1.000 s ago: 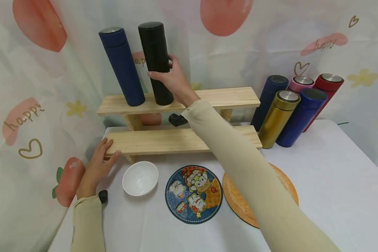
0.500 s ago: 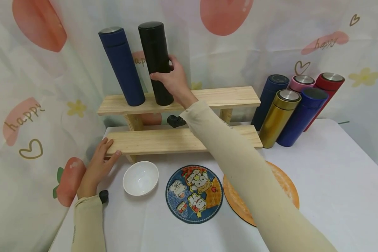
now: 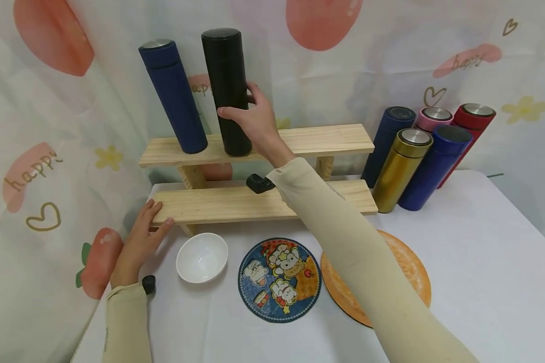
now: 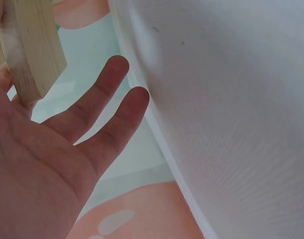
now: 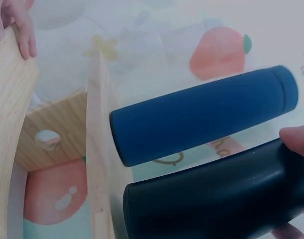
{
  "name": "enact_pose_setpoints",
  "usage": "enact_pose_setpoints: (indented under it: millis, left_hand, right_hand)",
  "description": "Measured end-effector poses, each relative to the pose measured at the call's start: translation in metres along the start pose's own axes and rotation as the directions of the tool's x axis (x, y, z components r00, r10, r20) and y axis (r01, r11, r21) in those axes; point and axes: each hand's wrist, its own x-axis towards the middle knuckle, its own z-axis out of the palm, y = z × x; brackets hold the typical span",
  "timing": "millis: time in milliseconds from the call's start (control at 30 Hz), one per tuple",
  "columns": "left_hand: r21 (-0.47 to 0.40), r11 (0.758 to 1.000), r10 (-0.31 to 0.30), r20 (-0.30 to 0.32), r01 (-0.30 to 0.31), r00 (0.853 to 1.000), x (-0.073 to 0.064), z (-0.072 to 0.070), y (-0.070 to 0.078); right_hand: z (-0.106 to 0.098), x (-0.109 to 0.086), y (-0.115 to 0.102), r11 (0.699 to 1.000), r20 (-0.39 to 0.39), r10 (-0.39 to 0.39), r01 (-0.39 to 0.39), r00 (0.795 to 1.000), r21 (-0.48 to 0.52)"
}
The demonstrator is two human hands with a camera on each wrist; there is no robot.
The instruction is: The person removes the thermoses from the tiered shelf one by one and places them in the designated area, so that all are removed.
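My right hand [image 3: 258, 120] grips a black thermos bottle [image 3: 224, 65] around its middle, thumb on the near side. Its base is at the front part of the upper wooden shelf [image 3: 327, 141]; whether it touches the board I cannot tell. Just left of it a dark blue thermos bottle [image 3: 174, 98] stands on the same shelf, also visible as a blue bottle [image 5: 202, 117] in the right wrist view. My left hand [image 3: 141, 242] holds the left end of the lower wooden shelf [image 3: 227, 204]. In the left wrist view the board end [image 4: 35, 50] lies between thumb and fingers, with two fingers [image 4: 119, 117] stretched out.
Several thermos bottles stand right of the shelf, including a gold bottle [image 3: 401, 171], a blue bottle [image 3: 436, 169] and a red bottle [image 3: 474, 118]. In front lie a white bowl [image 3: 202, 258], a cartoon-print round mat [image 3: 279, 280] and an orange round mat [image 3: 409, 267], partly under my right sleeve.
The black bottle in my right hand has come slightly nearer and to the right, its base now lower in view. My left hand stays at the shelf end.
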Motion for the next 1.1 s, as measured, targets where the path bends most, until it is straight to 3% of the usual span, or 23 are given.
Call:
enact_pose_setpoints:
  millis: [500, 1100]
  left_hand:
    - [-0.015, 1.000, 0.026, -0.007, -0.027, 1.000, -0.003, 0.001, 0.000]
    - [-0.014, 1.000, 0.016, 0.010, -0.016, 1.000, -0.003, 0.001, 0.002]
  right_hand:
    - [-0.026, -0.023, -0.015, 0.992, 0.005, -0.112, 0.112, 0.994, 0.059]
    - [-0.063, -0.054, -0.024, 0.988, -0.019, -0.132, 0.133, 0.991, 0.072]
